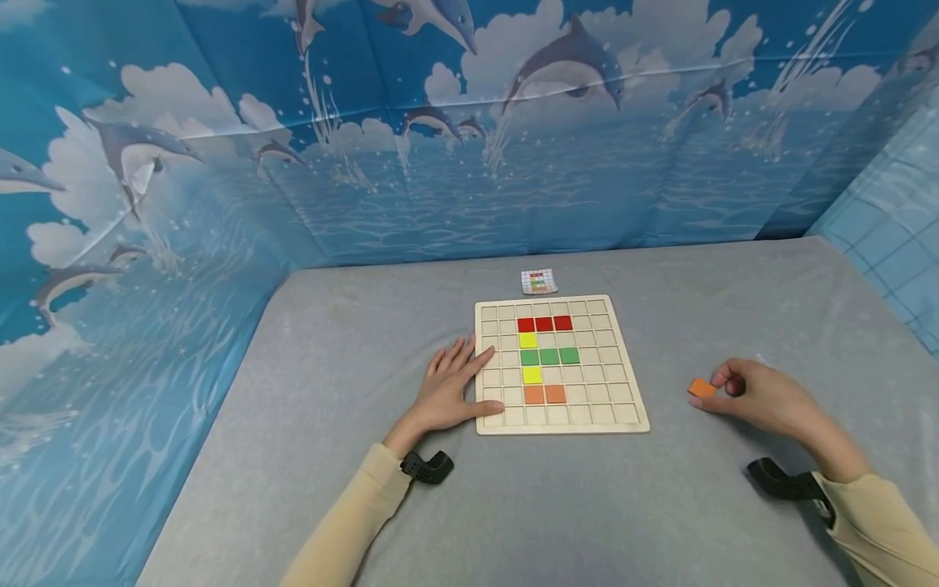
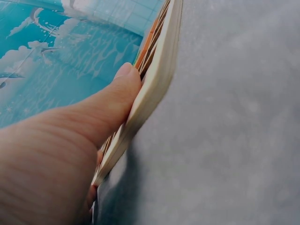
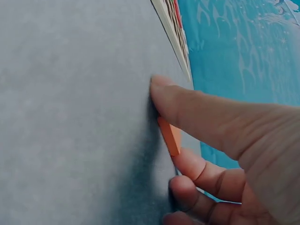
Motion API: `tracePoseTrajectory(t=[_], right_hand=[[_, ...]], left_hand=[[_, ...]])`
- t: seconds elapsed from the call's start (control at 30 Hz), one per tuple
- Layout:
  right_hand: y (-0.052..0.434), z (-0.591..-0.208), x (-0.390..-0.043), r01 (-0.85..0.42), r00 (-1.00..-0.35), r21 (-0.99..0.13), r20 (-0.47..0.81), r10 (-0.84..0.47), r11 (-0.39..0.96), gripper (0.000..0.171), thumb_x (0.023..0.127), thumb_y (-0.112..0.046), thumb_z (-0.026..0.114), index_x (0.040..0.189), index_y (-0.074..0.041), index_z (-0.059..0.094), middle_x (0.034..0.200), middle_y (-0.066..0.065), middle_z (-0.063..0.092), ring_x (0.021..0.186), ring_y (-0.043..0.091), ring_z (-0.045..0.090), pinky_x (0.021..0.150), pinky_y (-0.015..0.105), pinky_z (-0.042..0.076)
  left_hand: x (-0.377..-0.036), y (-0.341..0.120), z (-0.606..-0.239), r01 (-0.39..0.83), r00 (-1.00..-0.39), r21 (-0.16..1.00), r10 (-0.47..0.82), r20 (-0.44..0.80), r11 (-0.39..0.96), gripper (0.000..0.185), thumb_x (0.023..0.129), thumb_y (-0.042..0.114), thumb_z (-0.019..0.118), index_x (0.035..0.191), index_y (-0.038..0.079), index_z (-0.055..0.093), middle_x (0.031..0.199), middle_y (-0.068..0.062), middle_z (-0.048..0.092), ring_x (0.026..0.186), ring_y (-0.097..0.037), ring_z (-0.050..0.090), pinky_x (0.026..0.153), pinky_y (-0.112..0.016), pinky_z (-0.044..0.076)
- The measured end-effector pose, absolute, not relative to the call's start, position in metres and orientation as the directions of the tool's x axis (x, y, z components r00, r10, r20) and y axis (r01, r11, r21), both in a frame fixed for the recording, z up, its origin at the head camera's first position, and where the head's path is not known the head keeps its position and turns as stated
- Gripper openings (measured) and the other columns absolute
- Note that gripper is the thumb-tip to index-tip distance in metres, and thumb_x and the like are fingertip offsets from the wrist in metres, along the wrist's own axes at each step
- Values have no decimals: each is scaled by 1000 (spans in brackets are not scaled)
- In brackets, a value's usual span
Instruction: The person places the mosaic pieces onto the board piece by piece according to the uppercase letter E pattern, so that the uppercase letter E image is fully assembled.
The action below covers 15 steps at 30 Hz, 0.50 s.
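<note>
Right hand (image 1: 763,395), grip: thumb and curled fingers pinched on an orange tile (image 1: 701,388), lower right of the head view, the tile at or just above the grey table (image 1: 660,505), well apart from the board; whether it rests on the cloth cannot be told.

Left hand (image 1: 449,387), grip: fingers straight and spread, palm flat on the table, thumb (image 2: 123,86) laid over the left edge of the wooden grid board (image 1: 631,408). Holds nothing; steadies the board.

Board contents: three red tiles (image 1: 544,324) in a row, a yellow tile (image 1: 528,340), three green tiles (image 1: 549,356), a second yellow tile (image 1: 531,375), two orange tiles (image 1: 544,395). Remaining cells bare.

Pattern card (image 1: 539,281): small, lying just beyond the board's far edge.

Handling, orange tile: judged light, stiff, thin, smooth-faced; likely to slip if taken by the flat faces alone. Best held by two opposite edges, as the right wrist view shows.

Edges and room: raised ribs between cells call for square seating. Open grey cloth lies between tile and board; the dolphin-print backdrop (image 1: 220,163) stands well back.
</note>
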State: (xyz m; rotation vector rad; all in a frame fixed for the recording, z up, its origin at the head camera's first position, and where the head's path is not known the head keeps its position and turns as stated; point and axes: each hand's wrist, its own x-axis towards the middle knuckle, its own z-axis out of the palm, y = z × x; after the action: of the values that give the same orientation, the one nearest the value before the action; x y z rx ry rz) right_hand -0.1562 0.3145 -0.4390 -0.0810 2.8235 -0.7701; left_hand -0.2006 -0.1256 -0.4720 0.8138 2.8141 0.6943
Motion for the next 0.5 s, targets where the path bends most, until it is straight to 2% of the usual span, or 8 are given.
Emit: tracePoseTrajectory(t=[0.1,0.3,0.5], right_hand=[[313,-441,-156,-28,-983,-515,-139,-116,857,50,76,-49,76,87,-5,56,75,2,47,64,16,41,54,30,31],[304,-447,-155,-150,-988,-547,46,-149,823,31,79,-28,79,87,-8,57,74,0,51,60,13,41,51,27,31],[292,-450,-157,-230,-973,-551,155,-173,802,13,80,-5,76,88,-6,66,74,-1,60,58,10,48,49,26,38]], left_hand=[[-201,-126,-472,469,-848,459,530,-5,754,87,83,58,62,153,25,22,158,-6,6,143,-23,-2,111,-44,-3],[-201,-126,-472,465,-849,456,528,-12,759,87,83,60,62,153,26,21,158,-5,5,143,-22,-3,111,-42,-4],[-200,-125,-472,470,-847,461,532,-5,753,87,83,59,62,153,25,22,158,-6,6,143,-22,-3,111,-44,-3]])
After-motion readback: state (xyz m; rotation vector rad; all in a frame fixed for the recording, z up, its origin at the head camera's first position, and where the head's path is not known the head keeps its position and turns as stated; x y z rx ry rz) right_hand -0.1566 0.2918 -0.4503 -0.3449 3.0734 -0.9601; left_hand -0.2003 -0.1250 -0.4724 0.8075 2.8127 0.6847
